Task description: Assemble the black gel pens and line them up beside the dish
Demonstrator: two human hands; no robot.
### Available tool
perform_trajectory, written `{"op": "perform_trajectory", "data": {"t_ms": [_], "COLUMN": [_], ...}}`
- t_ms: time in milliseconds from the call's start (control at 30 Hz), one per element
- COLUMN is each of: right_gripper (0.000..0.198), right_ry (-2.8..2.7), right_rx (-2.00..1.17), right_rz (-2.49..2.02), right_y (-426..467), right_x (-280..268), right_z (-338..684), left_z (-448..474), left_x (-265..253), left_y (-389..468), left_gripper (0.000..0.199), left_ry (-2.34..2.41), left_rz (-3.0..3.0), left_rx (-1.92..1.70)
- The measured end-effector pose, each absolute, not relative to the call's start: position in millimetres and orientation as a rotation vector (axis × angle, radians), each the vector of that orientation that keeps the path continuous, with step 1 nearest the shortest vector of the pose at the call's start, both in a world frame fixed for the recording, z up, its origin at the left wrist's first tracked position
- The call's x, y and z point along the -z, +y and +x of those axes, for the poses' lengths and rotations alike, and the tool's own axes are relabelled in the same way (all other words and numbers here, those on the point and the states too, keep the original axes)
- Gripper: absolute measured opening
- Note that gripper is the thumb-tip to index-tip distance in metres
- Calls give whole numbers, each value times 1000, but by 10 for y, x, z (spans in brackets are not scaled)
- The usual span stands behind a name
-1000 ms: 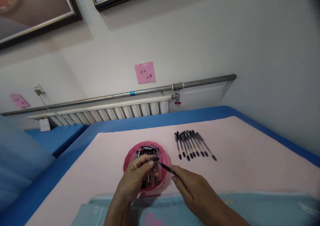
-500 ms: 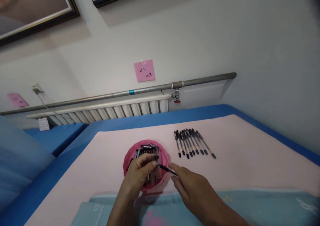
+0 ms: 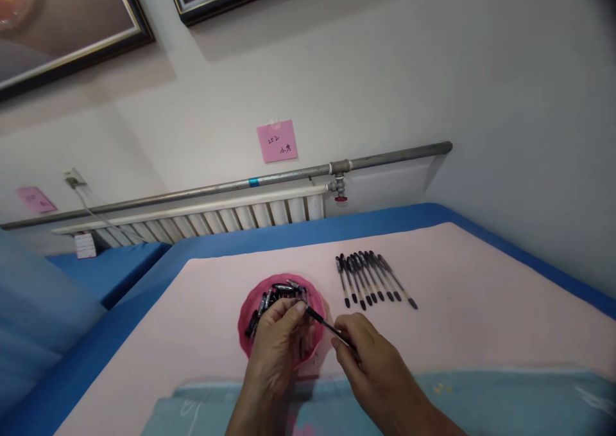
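My right hand (image 3: 363, 346) grips the clear barrel of a black gel pen (image 3: 315, 315), its thumb and fingers closed near the rear end. The pen's black grip slants up and left to my left hand (image 3: 276, 333). My left thumb and forefinger pinch at the pen's point end, closed on what looks like a small dark pen cap, mostly hidden by the fingers. Both hands are over the near right part of a pink basket (image 3: 244, 307). Inside the basket lie several black pen caps or parts (image 3: 264, 301) and clear barrels, partly covered by my left hand.
A row of several capped pens (image 3: 370, 279) lies right of the basket on the pale pink tabletop (image 3: 457, 282). Teal cloth (image 3: 471, 394) lies along the near edge. Behind the blue table edge (image 3: 289, 232) are a white radiator (image 3: 240, 216) and a metal pipe (image 3: 399, 156).
The pen's tip has moved up against my left fingers, where a dark piece showed apart from it before. My right hand has shifted slightly right, farther back along the barrel.
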State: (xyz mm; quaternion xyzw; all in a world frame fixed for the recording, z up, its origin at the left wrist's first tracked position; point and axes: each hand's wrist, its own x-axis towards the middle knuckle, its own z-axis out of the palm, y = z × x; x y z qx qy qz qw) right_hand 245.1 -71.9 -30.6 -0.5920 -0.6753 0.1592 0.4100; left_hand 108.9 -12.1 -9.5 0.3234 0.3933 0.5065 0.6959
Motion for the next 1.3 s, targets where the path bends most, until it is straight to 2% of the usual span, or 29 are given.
{"op": "perform_trajectory", "data": {"t_ms": [167, 333, 433, 667, 800, 967, 1100, 1300], "right_gripper": [13, 4, 13, 8, 19, 12, 18, 9], "right_ry": [-1685, -1686, -1666, -1689, -1674, -1661, -1670, -1699], "right_rx": [-577, -505, -546, -502, -522, -490, -531, -535], "right_rz": [-1468, -1545, -1537, -1528, -1481, -1526, -1516, -1559], "right_y": [-719, -708, -704, -720, -717, -705, -706, -700], "right_x": [326, 323, 305, 346, 354, 364, 359, 339], "right_z": [2424, 2428, 2433, 2434, 2436, 2440, 2447, 2435], "left_z": [1095, 1094, 1097, 1076, 1066, 1067, 1074, 1072], "left_x": [99, 119, 126, 146, 163, 156, 132, 133], "left_y": [-101, -90, -89, -61, -53, -65, -87, -91], "left_gripper": [30, 32, 33, 32, 32, 32, 32, 32], "left_ry": [918, 942, 936, 926, 925, 931, 923, 931], "left_rz": [715, 719, 713, 673, 688, 691, 688, 696], "left_rx": [-1142, -1169, -1175, -1197, -1182, -1196, -1191, -1187]}}
